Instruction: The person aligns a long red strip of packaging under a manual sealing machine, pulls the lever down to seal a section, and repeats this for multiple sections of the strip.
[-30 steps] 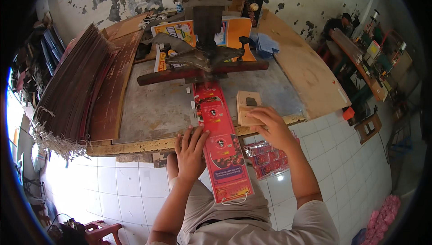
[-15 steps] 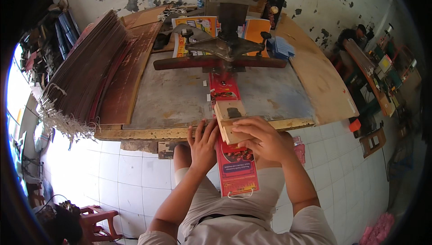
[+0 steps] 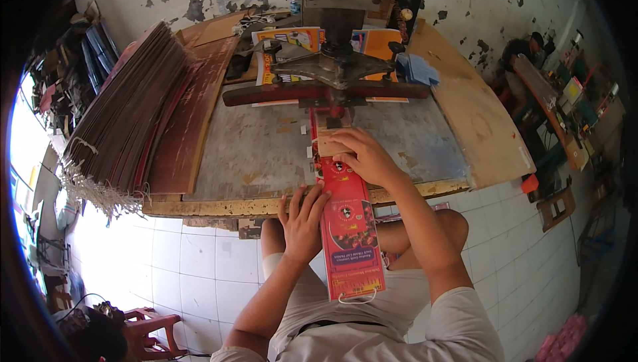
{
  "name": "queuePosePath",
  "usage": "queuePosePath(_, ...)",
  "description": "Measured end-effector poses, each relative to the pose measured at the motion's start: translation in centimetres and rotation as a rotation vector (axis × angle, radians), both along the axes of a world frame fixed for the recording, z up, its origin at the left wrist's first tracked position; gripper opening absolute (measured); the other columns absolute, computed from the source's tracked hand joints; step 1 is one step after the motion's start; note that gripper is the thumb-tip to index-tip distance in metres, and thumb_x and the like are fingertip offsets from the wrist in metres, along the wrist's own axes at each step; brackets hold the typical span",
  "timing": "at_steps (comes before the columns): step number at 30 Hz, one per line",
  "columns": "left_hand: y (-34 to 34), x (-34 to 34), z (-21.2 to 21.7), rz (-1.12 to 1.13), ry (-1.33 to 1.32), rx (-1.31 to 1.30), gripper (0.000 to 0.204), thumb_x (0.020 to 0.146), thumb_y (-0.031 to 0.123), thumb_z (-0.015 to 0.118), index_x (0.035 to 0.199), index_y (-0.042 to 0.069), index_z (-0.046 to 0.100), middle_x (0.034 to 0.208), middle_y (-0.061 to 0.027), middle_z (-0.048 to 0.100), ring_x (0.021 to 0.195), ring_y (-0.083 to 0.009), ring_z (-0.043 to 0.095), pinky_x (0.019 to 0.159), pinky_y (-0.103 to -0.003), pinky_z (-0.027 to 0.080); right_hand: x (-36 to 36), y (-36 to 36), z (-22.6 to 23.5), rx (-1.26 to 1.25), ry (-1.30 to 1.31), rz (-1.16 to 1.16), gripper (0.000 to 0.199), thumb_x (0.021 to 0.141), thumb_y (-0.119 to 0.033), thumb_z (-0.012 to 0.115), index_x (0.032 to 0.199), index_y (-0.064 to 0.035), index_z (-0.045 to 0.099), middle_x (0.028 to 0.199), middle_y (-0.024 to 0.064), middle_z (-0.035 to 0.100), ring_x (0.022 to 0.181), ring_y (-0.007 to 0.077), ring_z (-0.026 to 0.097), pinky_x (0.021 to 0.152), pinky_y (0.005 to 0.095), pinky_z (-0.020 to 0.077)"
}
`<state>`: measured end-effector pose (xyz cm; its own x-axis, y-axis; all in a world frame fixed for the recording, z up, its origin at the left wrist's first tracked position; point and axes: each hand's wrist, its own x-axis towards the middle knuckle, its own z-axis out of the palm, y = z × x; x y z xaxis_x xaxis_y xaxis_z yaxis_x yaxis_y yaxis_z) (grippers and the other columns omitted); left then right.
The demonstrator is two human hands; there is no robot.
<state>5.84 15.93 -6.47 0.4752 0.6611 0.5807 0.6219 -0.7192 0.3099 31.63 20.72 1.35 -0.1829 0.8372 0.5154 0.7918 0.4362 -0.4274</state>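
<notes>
the red printed stack [image 3: 347,226] ran near-to-far, its far end under the press [image 3: 332,76]. right hand [image 3: 364,156] pressed flat on a wooden block [image 3: 330,143] at that far end; left hand [image 3: 302,219], fingers spread, steadied the near left edge.

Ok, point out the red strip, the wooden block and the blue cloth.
red strip [image 3: 347,229]: head view, middle of its printed face.
wooden block [image 3: 327,143]: head view, bare top left of the right hand.
blue cloth [image 3: 416,68]: head view, middle of the crumpled folds.
</notes>
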Motion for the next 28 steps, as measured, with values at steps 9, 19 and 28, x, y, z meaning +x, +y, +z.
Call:
queuePosePath(9, 0.08, 0.27, -0.42, 0.019, -0.003, 0.023, 0.05, 0.098, 0.027, 0.071, 0.147, 0.019, 0.068, 0.166, 0.002, 0.062, 0.156, -0.0275, 0.05, 0.133, -0.055, 0.017, 0.13, -0.45, -0.13, 0.015, 0.0, 0.014, 0.046, 0.094, -0.009, 0.086, 0.138, -0.0067, 0.074, 0.147, 0.0117, 0.069, 0.135, 0.037, 0.063, 0.117, 0.0475, 0.0523)
queuePosePath(19, 0.17, 0.2, -0.73, 0.014, -0.025, 0.036, 0.044, 0.096, 0.02, 0.071, 0.139, 0.019, 0.072, 0.162, 0.0016, 0.066, 0.154, -0.0257, 0.052, 0.129, -0.05, 0.02, -0.13, -0.55, -0.07, 0.065, 0.066, 0.014, 0.042, 0.093, -0.013, 0.089, 0.131, -0.0038, 0.076, 0.146, 0.0094, 0.067, 0.132, 0.0361, 0.064, 0.11, 0.0477, 0.0567)
queuePosePath(28, 0.24, -0.01, -0.81, 0.034, 0.022, 0.038, 0.047, 0.1, 0.03, 0.071, 0.146, 0.022, 0.071, 0.162, 0.0028, 0.067, 0.153, -0.0252, 0.053, 0.128, -0.049, 0.023, -0.2, -0.17, -0.1, 0.066, 0.072, -0.011, 0.043, 0.091, -0.014, 0.09, 0.13, -0.0033, 0.076, 0.143, 0.0085, 0.069, 0.129, 0.0351, 0.066, 0.108, 0.0461, 0.058)
